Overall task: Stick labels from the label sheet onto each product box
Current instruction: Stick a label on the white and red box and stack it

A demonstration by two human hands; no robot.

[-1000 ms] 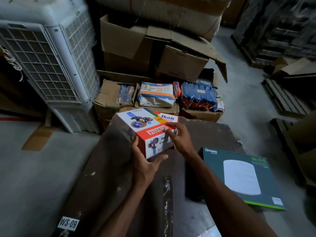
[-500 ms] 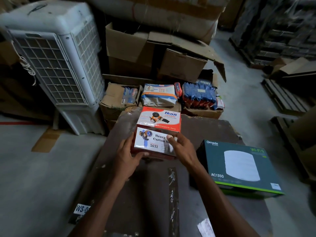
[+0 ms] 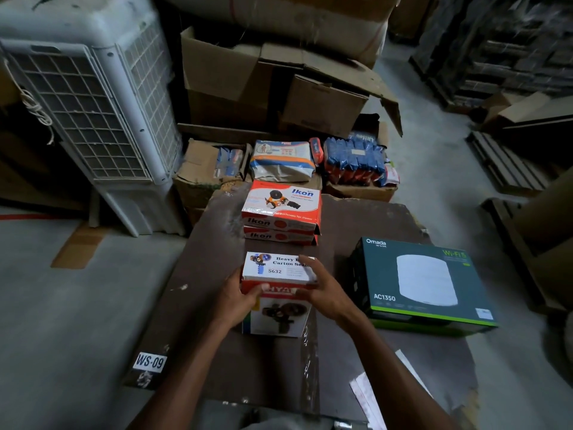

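Observation:
A white and red carton sealer box (image 3: pixel 276 268) stands on the dark table (image 3: pixel 210 305) in front of me. My left hand (image 3: pixel 238 301) grips its left front edge. My right hand (image 3: pixel 325 293) rests against its right side with the fingers spread over the top corner. Behind it, two red and white Ikon boxes (image 3: pixel 280 209) are stacked. A dark green Omada Wi-Fi box (image 3: pixel 418 280) lies flat to the right. A white sheet, possibly the label sheet (image 3: pixel 369 395), lies at the near right edge of the table, partly hidden by my right forearm.
A white air cooler (image 3: pixel 93 113) stands at the left. Open cardboard cartons (image 3: pixel 263 85) and packs of goods (image 3: pixel 353 159) crowd the floor behind the table. Wooden pallets (image 3: pixel 508 162) lie at the right. A "WS-09" tag (image 3: pixel 149 362) marks the table's near left corner.
The carton sealer box was turned over and brought down toward me from the Ikon stack, and it now stands on the table. Both hands came with it.

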